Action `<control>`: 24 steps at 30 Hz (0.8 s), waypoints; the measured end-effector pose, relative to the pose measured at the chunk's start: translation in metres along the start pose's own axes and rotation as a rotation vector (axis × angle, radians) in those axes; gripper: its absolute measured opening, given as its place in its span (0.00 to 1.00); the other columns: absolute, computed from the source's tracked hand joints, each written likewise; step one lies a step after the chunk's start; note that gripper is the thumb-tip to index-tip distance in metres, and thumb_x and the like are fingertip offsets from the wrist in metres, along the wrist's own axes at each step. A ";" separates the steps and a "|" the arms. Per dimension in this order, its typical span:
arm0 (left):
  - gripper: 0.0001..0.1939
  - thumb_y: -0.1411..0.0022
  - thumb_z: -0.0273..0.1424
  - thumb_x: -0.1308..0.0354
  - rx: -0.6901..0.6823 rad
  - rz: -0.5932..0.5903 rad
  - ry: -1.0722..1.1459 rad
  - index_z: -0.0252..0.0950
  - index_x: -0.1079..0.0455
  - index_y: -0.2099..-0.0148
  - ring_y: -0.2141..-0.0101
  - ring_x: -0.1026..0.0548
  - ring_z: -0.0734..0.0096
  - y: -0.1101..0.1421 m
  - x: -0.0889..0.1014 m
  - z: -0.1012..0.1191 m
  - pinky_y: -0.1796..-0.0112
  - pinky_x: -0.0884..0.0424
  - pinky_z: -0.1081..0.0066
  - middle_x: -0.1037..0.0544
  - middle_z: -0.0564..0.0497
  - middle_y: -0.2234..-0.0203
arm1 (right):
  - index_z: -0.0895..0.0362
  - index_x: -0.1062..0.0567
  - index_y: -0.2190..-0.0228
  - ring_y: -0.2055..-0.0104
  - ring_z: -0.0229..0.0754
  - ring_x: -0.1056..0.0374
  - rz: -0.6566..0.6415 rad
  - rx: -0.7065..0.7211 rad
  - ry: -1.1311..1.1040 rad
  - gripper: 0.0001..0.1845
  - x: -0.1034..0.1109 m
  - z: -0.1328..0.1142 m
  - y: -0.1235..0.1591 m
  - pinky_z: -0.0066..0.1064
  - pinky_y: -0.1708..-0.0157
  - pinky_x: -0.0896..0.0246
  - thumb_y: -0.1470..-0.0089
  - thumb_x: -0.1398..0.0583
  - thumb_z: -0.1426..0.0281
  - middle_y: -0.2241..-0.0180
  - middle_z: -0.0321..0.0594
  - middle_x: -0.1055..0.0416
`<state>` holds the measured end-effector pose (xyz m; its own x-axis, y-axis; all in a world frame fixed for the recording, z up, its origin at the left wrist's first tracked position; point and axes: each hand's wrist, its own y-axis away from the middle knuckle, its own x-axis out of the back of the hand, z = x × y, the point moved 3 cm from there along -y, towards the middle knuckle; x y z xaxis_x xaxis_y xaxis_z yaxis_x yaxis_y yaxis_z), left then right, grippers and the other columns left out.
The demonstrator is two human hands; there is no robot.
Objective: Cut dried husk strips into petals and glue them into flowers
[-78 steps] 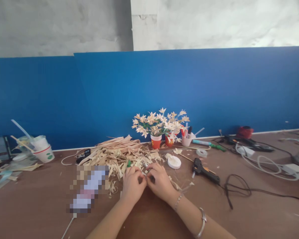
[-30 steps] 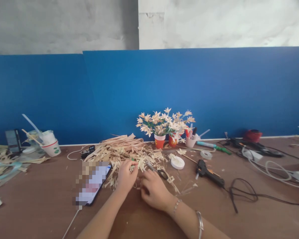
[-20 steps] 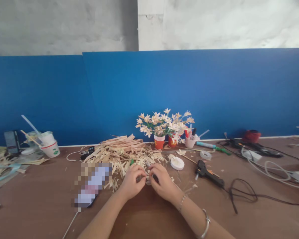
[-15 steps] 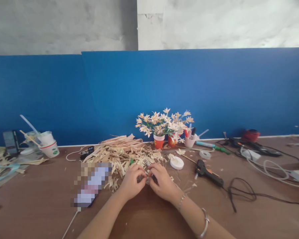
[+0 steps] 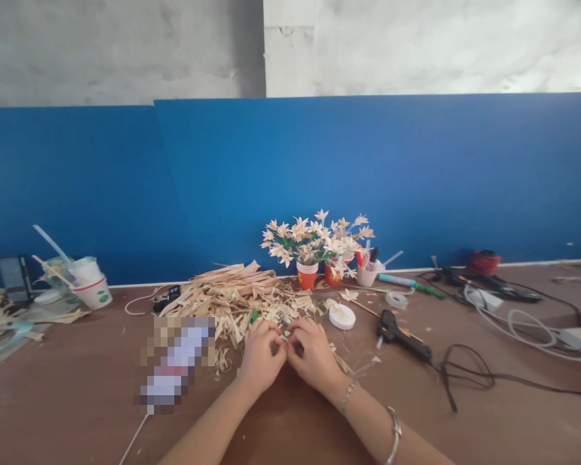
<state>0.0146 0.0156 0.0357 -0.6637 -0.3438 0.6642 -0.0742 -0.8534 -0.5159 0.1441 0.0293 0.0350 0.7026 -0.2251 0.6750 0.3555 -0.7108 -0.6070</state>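
Note:
My left hand (image 5: 262,355) and my right hand (image 5: 312,354) meet fingertip to fingertip low over the table, each closed in a pinch. What lies between the fingers is too small and too covered to name. Just beyond them spreads a heap of pale dried husk strips (image 5: 237,297), with curled scraps at its near edge. A small green piece (image 5: 254,316) shows behind my left fingers. To the right of my right hand is a round white lid (image 5: 341,316) with a pale scrap on it.
Pale flowers (image 5: 314,239) stand in red paper cups (image 5: 307,278) against the blue partition (image 5: 368,161). Right lie a black glue gun (image 5: 401,336) with its cable, a tape roll (image 5: 396,299) and white cords. Left are a blurred-out phone (image 5: 177,365) and a white cup (image 5: 94,292).
My hands have drawn closer together, and their fingertips now meet. The whole view has shifted very slightly; objects on the table stay where they were.

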 end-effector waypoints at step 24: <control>0.04 0.49 0.26 0.44 0.045 0.014 -0.069 0.38 0.28 0.72 0.62 0.32 0.62 -0.002 0.002 -0.007 0.59 0.36 0.61 0.28 0.50 0.68 | 0.56 0.28 0.74 0.56 0.45 0.38 -0.039 -0.046 -0.053 0.06 0.000 0.011 -0.001 0.36 0.57 0.46 0.51 0.43 0.76 0.60 0.43 0.32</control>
<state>0.0081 0.0193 0.0339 -0.6112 -0.3805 0.6940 -0.0308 -0.8648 -0.5012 0.1504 0.0369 0.0310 0.7213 -0.1618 0.6735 0.3551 -0.7484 -0.5601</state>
